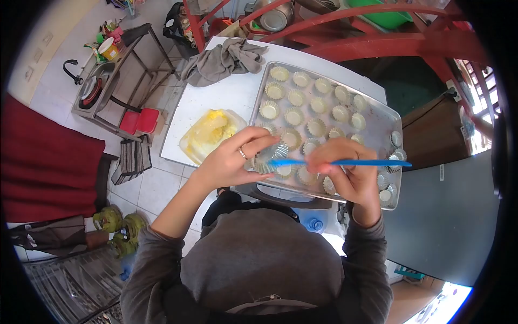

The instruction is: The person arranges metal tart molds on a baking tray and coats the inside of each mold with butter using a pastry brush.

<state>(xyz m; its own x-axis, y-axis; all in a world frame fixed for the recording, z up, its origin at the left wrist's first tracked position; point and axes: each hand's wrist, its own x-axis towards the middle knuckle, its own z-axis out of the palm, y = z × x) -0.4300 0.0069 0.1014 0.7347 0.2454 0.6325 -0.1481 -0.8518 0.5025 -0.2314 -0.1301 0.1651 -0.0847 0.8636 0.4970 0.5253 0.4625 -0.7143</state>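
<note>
My left hand [231, 159] grips a small fluted metal tart mould [275, 154] between thumb and fingers, its opening turned toward my right hand. In my right hand [348, 167] is a blue pastry brush [372, 162], its handle pointing right and its bristle end at the mould. Below both hands lies a large metal baking tray [391, 116] with several similar fluted moulds [294, 116] standing in rows on it. Left of the tray, a clear plastic container or wrap holds a soft yellow fat [216, 127] that looks like butter or margarine.
A crumpled grey cloth [224, 59] lies on the white table [186, 108], behind the yellow fat. Red railings [372, 46] run along the far side. To the left are a sink [100, 89] and green gas cylinders [121, 227]. A grey surface [442, 210] stands at the right.
</note>
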